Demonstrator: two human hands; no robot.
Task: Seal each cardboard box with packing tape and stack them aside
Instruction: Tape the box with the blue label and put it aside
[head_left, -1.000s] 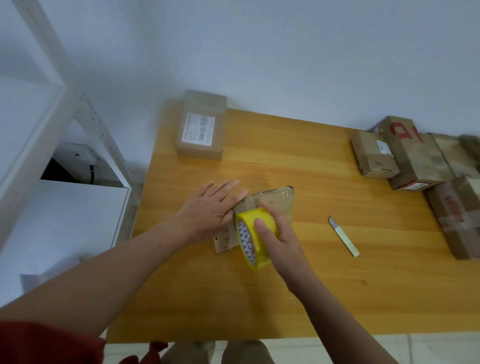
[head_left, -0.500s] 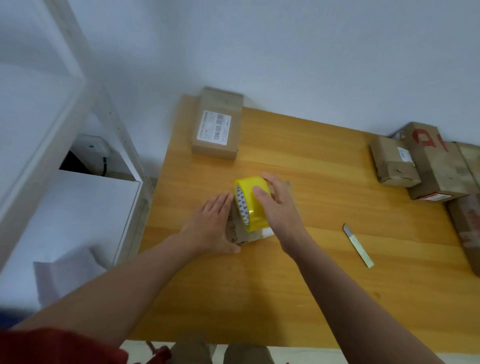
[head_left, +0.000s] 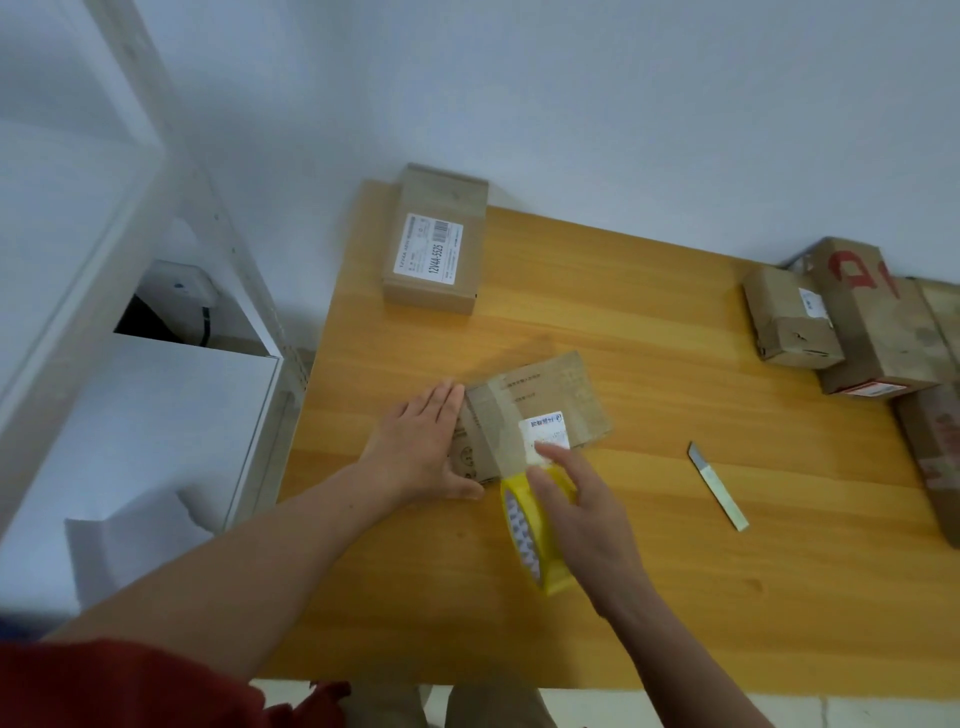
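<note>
A small flat cardboard box (head_left: 540, 410) with a white label lies in the middle of the wooden table (head_left: 649, 597). A strip of clear tape runs across its top down to a yellow tape roll (head_left: 535, 540) at the box's near edge. My right hand (head_left: 582, 514) grips the roll, forefinger stretched onto the label. My left hand (head_left: 421, 447) lies flat with straight fingers against the box's left end, steadying it.
A labelled cardboard box (head_left: 434, 241) sits at the table's far left corner. Several worn boxes (head_left: 862, 317) crowd the right edge. A small blade (head_left: 717, 486) lies right of my hands. White metal shelving (head_left: 104, 291) stands to the left.
My right hand has pulled the tape roll from the far side of the box back toward me, over its near edge, laying tape along the top. My left hand slid to the box's left end.
</note>
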